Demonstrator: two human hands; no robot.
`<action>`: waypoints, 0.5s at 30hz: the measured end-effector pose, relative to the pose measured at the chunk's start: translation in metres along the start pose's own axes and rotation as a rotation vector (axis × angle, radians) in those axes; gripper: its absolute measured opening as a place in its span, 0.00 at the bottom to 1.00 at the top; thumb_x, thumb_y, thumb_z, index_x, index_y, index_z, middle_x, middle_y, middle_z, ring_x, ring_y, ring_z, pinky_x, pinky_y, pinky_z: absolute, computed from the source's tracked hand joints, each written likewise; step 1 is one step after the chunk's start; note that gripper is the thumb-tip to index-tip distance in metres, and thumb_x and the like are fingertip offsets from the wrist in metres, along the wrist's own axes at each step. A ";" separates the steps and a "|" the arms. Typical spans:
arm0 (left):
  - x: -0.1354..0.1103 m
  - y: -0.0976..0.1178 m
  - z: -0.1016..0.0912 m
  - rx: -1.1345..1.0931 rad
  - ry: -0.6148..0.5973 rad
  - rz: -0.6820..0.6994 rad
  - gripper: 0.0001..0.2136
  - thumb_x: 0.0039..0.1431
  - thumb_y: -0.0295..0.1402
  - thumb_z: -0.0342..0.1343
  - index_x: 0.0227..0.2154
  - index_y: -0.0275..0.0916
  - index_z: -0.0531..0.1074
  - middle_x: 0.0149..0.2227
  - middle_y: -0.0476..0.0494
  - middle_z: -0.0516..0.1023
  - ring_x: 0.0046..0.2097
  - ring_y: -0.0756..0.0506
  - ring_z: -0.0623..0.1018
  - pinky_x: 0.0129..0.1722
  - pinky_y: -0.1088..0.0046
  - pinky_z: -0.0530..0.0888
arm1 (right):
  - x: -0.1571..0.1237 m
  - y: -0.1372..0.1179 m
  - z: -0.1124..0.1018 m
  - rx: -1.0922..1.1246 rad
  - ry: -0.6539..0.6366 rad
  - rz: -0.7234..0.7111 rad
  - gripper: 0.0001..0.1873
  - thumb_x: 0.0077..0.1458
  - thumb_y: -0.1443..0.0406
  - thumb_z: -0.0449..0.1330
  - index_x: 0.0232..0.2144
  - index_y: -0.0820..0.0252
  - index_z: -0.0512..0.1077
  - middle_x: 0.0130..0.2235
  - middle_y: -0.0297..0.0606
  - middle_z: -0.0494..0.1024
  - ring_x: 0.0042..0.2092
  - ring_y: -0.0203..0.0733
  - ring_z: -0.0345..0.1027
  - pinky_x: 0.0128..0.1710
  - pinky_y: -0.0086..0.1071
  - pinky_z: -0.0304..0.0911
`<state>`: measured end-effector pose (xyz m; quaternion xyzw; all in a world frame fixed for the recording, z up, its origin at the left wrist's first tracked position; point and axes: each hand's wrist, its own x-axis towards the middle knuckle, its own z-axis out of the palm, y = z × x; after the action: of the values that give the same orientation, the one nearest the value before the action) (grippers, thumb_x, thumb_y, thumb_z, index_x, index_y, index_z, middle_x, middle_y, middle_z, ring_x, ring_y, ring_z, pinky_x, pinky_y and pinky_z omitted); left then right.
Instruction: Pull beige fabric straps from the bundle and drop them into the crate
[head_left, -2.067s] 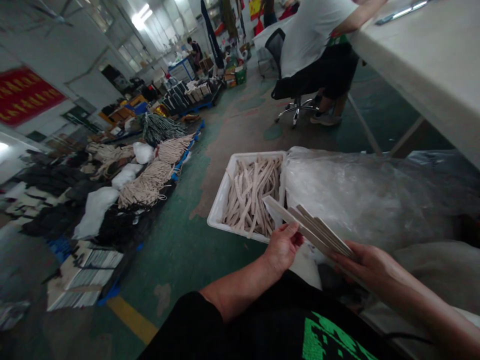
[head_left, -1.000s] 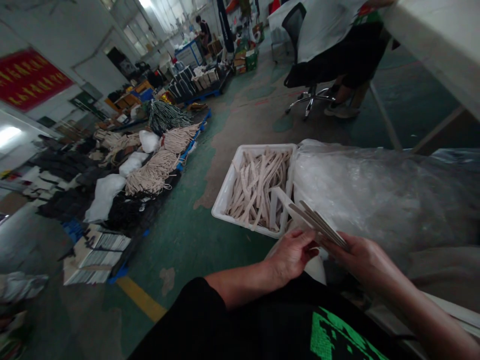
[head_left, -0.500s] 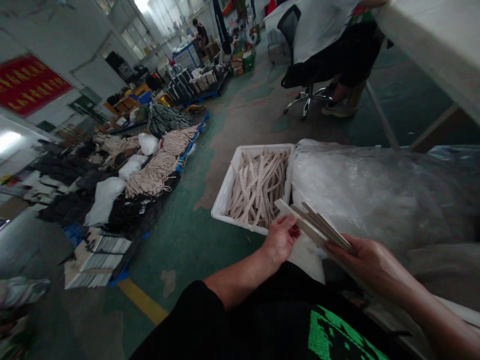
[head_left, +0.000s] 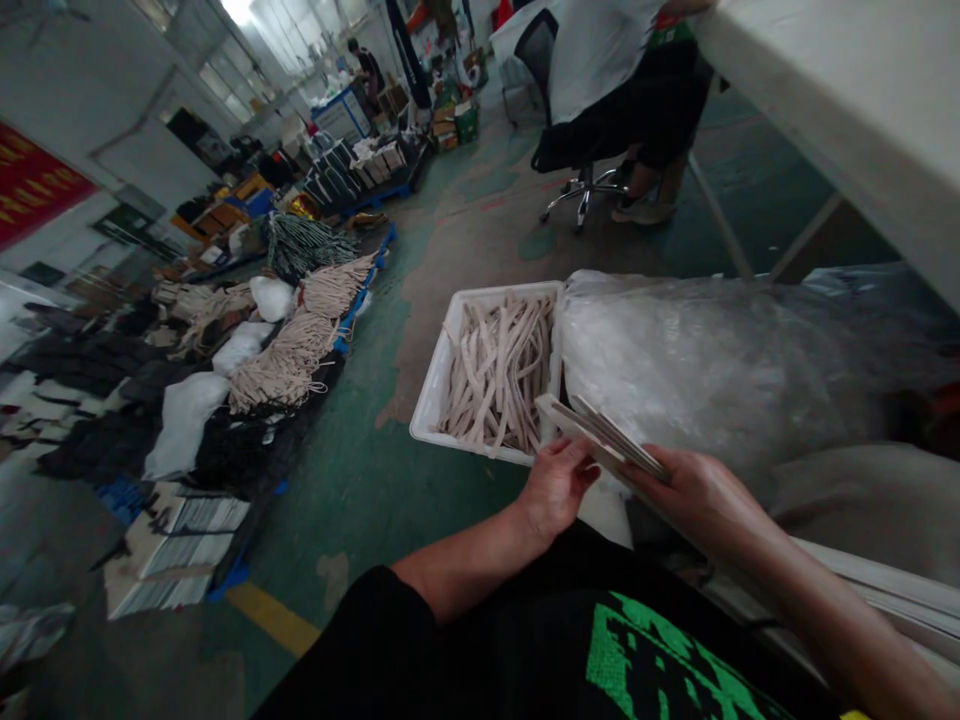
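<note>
Several thin, flat, pale strips [head_left: 609,437] are gripped near one end by my right hand [head_left: 686,490], the strips fanned slightly apart. My left hand [head_left: 553,488] pinches the lowest, lighter strip close to its far end, fingers closed. That strip's tip pokes out past my left fingers, over the edge of a white plastic tub [head_left: 429,400]. Inside the tub lies a tangled heap of beige fabric straps [head_left: 499,370]. Both hands are in front of my body, just on the near side of the tub.
Clear plastic sheeting [head_left: 660,345] bulges right of the tub. A white-topped table [head_left: 840,90] juts in at upper right; a person [head_left: 600,70] sits on a wheeled chair [head_left: 581,190] beside it. Bundled straps [head_left: 289,350] and white bags [head_left: 184,420] cover blue pallets at left.
The whole view has swung a little to the right. My right hand and the strips have come slightly nearer my left hand, which keeps its pinch.
</note>
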<state>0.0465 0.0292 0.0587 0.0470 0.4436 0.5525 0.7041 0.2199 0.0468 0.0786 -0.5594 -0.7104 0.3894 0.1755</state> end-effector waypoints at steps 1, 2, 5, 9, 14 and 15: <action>-0.001 -0.002 0.001 0.007 -0.031 -0.017 0.21 0.32 0.40 0.80 0.28 0.37 0.78 0.31 0.47 0.80 0.32 0.51 0.75 0.35 0.75 0.69 | 0.001 -0.003 0.000 -0.022 -0.007 0.006 0.27 0.56 0.40 0.52 0.21 0.52 0.69 0.18 0.34 0.68 0.22 0.41 0.61 0.23 0.32 0.51; -0.002 -0.003 0.002 0.014 -0.046 -0.022 0.20 0.33 0.40 0.80 0.27 0.37 0.78 0.31 0.47 0.80 0.33 0.51 0.76 0.35 0.75 0.69 | 0.002 -0.006 -0.001 -0.041 -0.018 0.012 0.27 0.57 0.41 0.51 0.22 0.52 0.69 0.19 0.34 0.69 0.22 0.42 0.61 0.23 0.33 0.52; 0.002 0.001 0.003 0.017 0.038 0.039 0.21 0.31 0.38 0.80 0.27 0.37 0.77 0.30 0.48 0.79 0.31 0.52 0.74 0.34 0.75 0.68 | 0.000 -0.010 -0.005 -0.060 -0.095 0.010 0.25 0.59 0.43 0.49 0.24 0.53 0.70 0.20 0.35 0.71 0.24 0.43 0.64 0.24 0.33 0.52; 0.005 0.005 0.003 0.025 0.104 0.061 0.21 0.31 0.36 0.80 0.27 0.36 0.77 0.31 0.48 0.79 0.31 0.53 0.74 0.34 0.76 0.67 | -0.001 -0.010 -0.006 -0.081 -0.088 -0.024 0.25 0.58 0.44 0.51 0.21 0.53 0.69 0.18 0.34 0.69 0.22 0.41 0.62 0.23 0.32 0.51; 0.000 -0.004 0.005 0.052 -0.034 -0.010 0.20 0.35 0.39 0.79 0.29 0.36 0.79 0.34 0.46 0.81 0.35 0.50 0.76 0.38 0.73 0.70 | 0.003 -0.005 -0.004 0.082 -0.036 -0.001 0.27 0.59 0.43 0.51 0.26 0.54 0.75 0.21 0.34 0.74 0.24 0.42 0.66 0.23 0.31 0.57; 0.001 -0.004 0.005 0.049 -0.015 0.006 0.20 0.35 0.39 0.79 0.29 0.36 0.79 0.33 0.46 0.81 0.34 0.50 0.76 0.37 0.74 0.70 | 0.003 -0.001 -0.004 0.130 -0.080 0.001 0.26 0.59 0.43 0.51 0.27 0.55 0.76 0.22 0.34 0.75 0.25 0.42 0.68 0.24 0.31 0.58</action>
<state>0.0525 0.0305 0.0587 0.0700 0.4517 0.5432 0.7043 0.2208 0.0508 0.0814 -0.5311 -0.6897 0.4569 0.1828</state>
